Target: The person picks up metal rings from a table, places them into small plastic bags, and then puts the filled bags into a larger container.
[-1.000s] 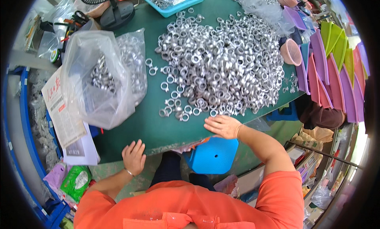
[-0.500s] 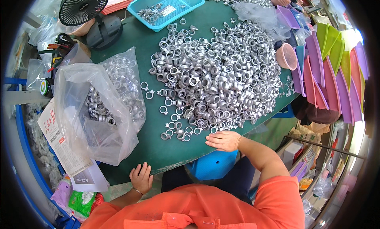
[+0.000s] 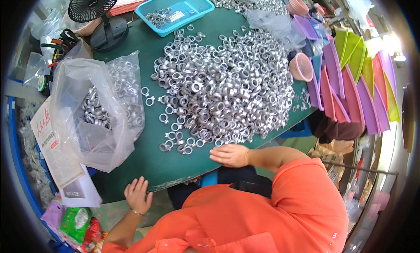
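Heap of small silver metal rings (image 3: 223,89), loose and jumbled, spread across the green table's middle

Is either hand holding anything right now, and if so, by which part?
Nothing is held. The right hand lies flat, palm down, on the green table at the near edge of the pile of silver rings. The left hand rests open at the table's edge.

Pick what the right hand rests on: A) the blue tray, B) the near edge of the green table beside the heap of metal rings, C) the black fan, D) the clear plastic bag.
B: the right hand lies flat on the green table at the near edge of the heap of metal rings, far from the tray, fan and bag.
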Available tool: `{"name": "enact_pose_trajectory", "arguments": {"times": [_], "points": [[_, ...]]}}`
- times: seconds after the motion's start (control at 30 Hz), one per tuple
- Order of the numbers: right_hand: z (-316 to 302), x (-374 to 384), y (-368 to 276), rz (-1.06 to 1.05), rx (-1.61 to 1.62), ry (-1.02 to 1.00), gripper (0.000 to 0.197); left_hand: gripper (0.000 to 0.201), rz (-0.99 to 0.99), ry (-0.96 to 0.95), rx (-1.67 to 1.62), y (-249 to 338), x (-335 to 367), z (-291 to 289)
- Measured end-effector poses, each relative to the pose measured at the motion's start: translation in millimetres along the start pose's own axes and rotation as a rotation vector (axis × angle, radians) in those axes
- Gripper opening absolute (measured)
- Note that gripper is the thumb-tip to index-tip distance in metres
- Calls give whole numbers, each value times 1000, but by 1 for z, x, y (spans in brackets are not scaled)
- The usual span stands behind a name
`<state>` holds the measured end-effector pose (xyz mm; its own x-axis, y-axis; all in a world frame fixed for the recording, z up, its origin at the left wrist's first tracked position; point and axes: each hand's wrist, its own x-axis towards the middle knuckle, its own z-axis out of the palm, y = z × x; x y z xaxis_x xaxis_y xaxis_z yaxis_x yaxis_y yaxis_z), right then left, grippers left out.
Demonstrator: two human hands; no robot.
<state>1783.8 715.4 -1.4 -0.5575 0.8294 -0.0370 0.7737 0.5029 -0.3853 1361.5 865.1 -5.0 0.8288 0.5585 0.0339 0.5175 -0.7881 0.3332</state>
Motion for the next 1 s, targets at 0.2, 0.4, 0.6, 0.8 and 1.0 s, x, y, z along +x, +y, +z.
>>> {"name": "enact_pose_trajectory", "arguments": {"times": [0.2, 0.4, 0.6, 0.8, 1.0], "points": [[24, -6, 9, -124, 395, 92, 51, 55, -175, -54, -7, 70, -54, 42], [24, -8, 12, -279, 475, 288, 37, 56, -1007, -253, -339, 140, -49, 146], [17, -19, 10, -193, 349, 132, 37, 54, -1432, -219, -565, 103, 5, 241], [13, -18, 9, -153, 183, -26, 39, 52, -1450, -197, -732, 86, 48, 272], [11, -12, 10, -179, 213, -97, 39, 50, -1458, -168, -814, 64, 61, 277]]}}
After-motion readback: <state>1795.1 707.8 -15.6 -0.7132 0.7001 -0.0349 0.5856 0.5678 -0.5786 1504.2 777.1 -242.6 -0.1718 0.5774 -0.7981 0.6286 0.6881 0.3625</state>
